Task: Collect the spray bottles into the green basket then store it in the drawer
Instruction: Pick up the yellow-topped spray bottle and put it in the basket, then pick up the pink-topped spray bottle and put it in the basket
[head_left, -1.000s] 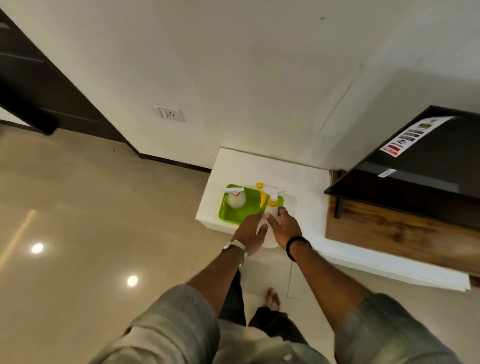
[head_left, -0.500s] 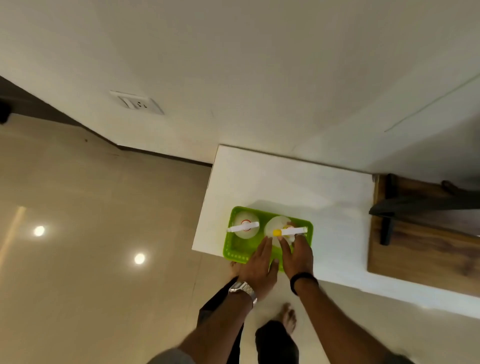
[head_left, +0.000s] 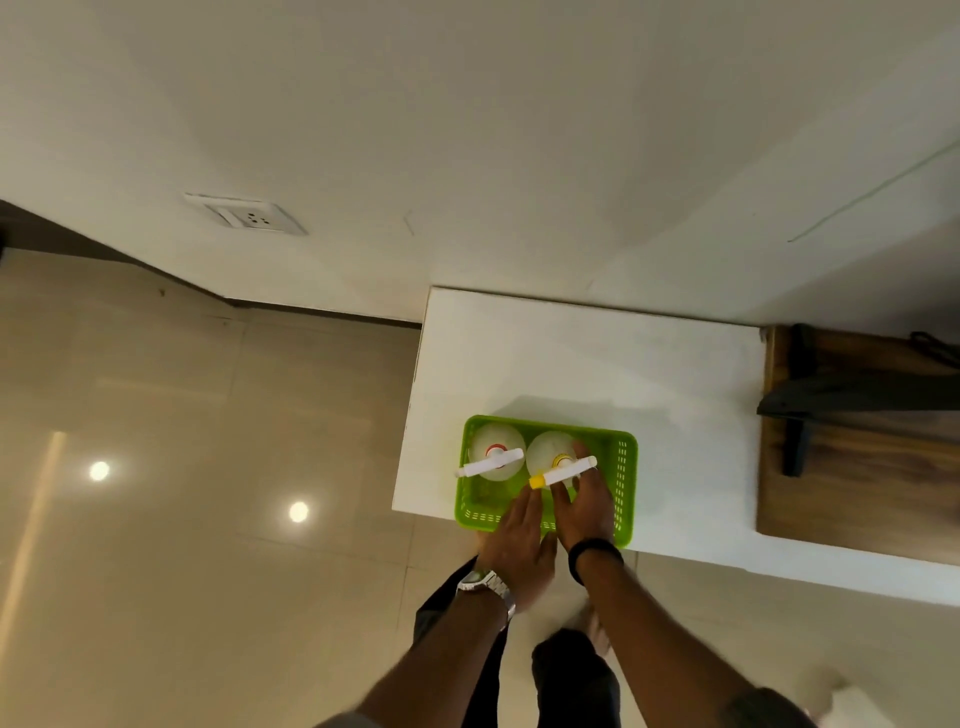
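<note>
A green basket sits at the front left corner of a white cabinet top. Two clear spray bottles stand upright inside it, seen from above. The red-collared bottle with a white nozzle stands on the left, untouched. The yellow-tipped bottle stands on the right. My right hand wraps around this bottle, with one finger behind the nozzle and the thumb in front. My left hand lies flat over the basket's front rim, fingers straight and pointing at the same bottle. No drawer is visible.
A wooden shelf with a dark bracket adjoins the cabinet top on the right. The wall runs behind, with a socket at the left. Glossy tiled floor spreads left of the cabinet. My legs and a foot are below the cabinet's front edge.
The view has swung to look straight down. The yellow-tipped bottle, held above the basket by both hands one second ago, now stands inside it beside the other bottle.
</note>
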